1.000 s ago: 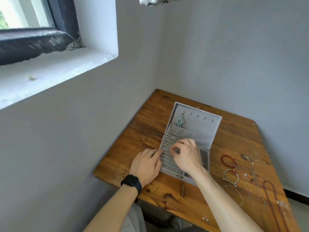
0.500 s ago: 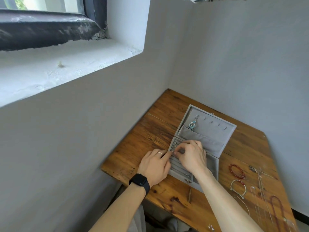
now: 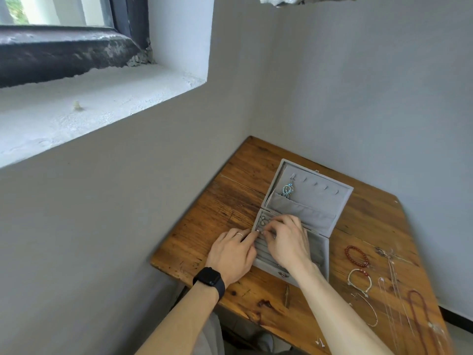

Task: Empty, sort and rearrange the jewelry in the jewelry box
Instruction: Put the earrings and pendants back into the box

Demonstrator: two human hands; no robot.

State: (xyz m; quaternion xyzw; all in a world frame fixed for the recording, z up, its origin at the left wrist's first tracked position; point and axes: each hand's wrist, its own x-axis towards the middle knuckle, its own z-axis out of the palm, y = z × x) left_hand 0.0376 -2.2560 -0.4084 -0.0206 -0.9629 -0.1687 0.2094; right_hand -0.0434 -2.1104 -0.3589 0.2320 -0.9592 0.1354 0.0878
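Note:
A grey velvet jewelry box (image 3: 323, 254) lies open on the wooden table (image 3: 230, 201). A turquoise pendant (image 3: 287, 190) hangs from a hook in its raised lid (image 3: 320, 196). My left hand (image 3: 231, 254), with a ring and a black watch, rests on the box's left edge, fingertips at the ring slots. My right hand (image 3: 288, 242) lies over the ring rolls, thumb and forefinger pinched together on something small that I cannot make out. Small rings (image 3: 262, 222) sit in the top-left slots.
To the right of the box lie a red bead bracelet (image 3: 357, 256), a white bracelet with red beads (image 3: 359, 279), thin silver chains (image 3: 394, 290) and a dark red bead necklace (image 3: 419, 319). Two small studs (image 3: 320, 342) lie at the front edge. Walls close off the left and back.
The camera has tilted and shifted, so the table sits lower right in view. My right hand's fingertips have drawn in toward the left hand at the ring slots.

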